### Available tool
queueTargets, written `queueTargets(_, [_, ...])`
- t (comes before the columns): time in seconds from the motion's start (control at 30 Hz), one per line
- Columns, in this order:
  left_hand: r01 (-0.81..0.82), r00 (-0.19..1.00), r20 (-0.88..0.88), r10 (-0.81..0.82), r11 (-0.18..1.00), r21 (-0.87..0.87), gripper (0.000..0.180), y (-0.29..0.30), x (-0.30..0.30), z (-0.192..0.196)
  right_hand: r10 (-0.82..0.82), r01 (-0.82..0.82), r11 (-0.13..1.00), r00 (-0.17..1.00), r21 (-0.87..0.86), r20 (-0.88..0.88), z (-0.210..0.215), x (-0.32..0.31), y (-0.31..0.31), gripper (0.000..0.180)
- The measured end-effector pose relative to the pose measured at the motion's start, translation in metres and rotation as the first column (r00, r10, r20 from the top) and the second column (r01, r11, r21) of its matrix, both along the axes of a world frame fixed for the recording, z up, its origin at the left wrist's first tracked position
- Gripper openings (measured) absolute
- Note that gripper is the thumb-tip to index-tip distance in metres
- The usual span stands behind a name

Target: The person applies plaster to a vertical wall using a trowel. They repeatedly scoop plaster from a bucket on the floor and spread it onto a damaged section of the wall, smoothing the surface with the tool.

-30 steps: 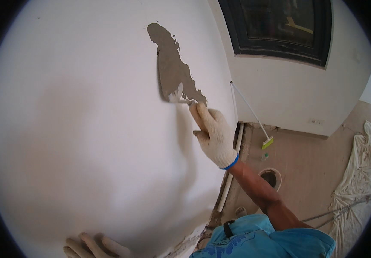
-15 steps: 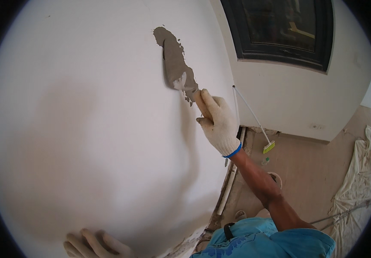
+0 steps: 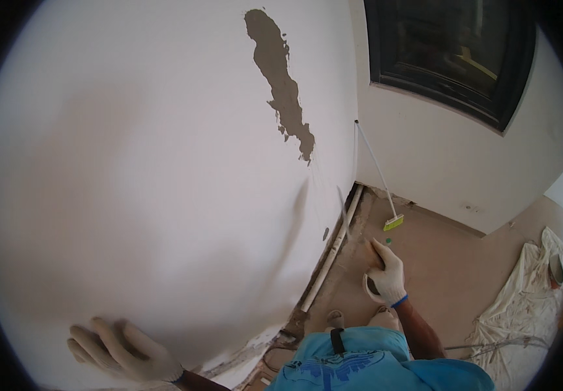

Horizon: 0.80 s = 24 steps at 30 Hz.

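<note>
My right hand (image 3: 389, 274), in a white knit glove with a blue cuff, grips the wooden handle of a trowel (image 3: 373, 255) away from the wall. The trowel's thin blade (image 3: 344, 214) shows nearly edge-on. A long, ragged patch of wet grey-brown plaster (image 3: 282, 88) runs down the white wall (image 3: 183, 169), up and left of that hand. At the lower left my left hand (image 3: 125, 350), gloved too, has its fingers spread against or very near the wall; contact is hard to judge. A round white bucket (image 3: 370, 291) stands partly hidden behind my right hand.
A broom with a yellow-green head (image 3: 393, 223) leans in the corner. A pale pipe (image 3: 324, 267) runs along the wall's foot. A dark-framed window (image 3: 447, 85) sits in the adjoining wall. A crumpled dust sheet (image 3: 513, 293) covers floor at the right, with a container (image 3: 556, 270) on it.
My right hand has brought the trowel off the plaster patch, down and right. The whole patch is now uncovered. The view has shifted, and more of my left hand shows.
</note>
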<state>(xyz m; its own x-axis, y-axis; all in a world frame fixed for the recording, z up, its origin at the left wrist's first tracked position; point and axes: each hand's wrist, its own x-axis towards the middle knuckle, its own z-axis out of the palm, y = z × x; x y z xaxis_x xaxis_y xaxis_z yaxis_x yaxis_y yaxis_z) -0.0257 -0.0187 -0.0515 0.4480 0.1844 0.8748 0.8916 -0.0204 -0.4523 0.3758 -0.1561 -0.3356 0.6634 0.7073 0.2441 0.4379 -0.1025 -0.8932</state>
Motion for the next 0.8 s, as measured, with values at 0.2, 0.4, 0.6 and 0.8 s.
queueTargets(0.2, [0.351,0.929,0.119,-0.349,0.936,0.010,0.040,0.022,0.041,0.003,-0.193,0.115,0.957,0.938,-0.267,-0.289,-0.073,0.044,-0.116,0.061])
queueTargets(0.4, [0.317,0.947,0.052,-0.317,0.894,-0.316,0.050,0.021,0.157,-0.001,-0.219,0.089,0.973,0.654,-0.214,-0.724,-0.080,0.090,-0.157,0.040])
queueTargets(0.6, [0.300,0.934,-0.034,-0.356,0.831,-0.469,0.060,0.047,0.230,-0.010,-0.097,0.001,0.992,0.635,-0.124,-0.767,-0.067,0.127,-0.166,0.043])
queueTargets(0.8, [0.129,0.959,-0.191,-0.210,0.922,-0.365,0.068,0.054,0.249,0.024,-0.011,-0.197,0.958,0.703,-0.209,-0.711,-0.063,0.154,-0.165,0.048])
